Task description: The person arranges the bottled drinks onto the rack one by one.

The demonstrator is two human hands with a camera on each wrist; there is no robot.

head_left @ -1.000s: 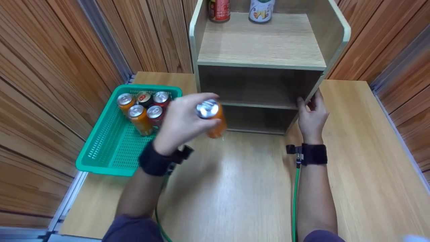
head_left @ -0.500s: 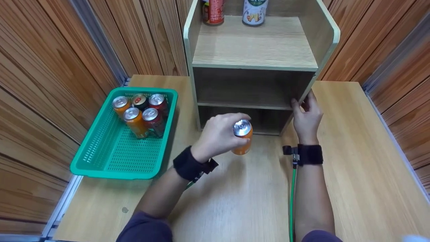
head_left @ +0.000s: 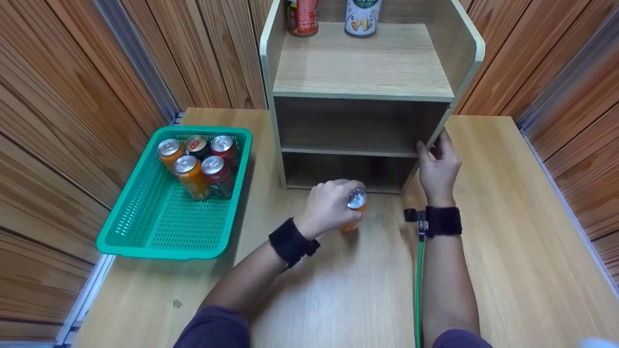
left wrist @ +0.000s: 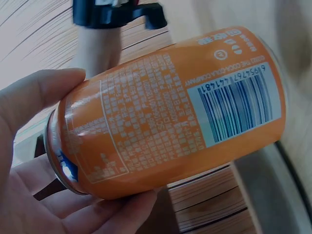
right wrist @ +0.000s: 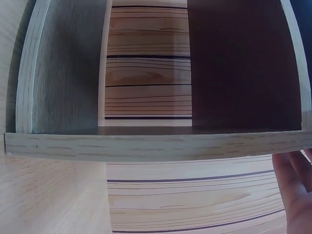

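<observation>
My left hand (head_left: 332,205) grips an orange drink can (head_left: 356,200) upright and low over the wooden table (head_left: 348,290), just in front of the lowest opening of the wooden shelf unit (head_left: 362,89). In the left wrist view the orange can (left wrist: 170,112) fills the frame, barcode outward, with my fingers (left wrist: 39,92) wrapped round it. My right hand (head_left: 437,166) holds the front edge of the shelf unit's right side panel, thumb inside and fingers outside. The right wrist view shows the shelf board's edge (right wrist: 156,144) and my fingertips (right wrist: 295,190).
A green plastic basket (head_left: 159,232) stands at the left of the table with several cans (head_left: 193,162) at its far end. On the top shelf stand a red can (head_left: 302,14) and a white can (head_left: 362,17). Wooden walls close in on both sides.
My left hand has carried the orange can from beside the basket rightward and down to the front of the shelf's lowest opening. The right hand has stayed on the side panel.
</observation>
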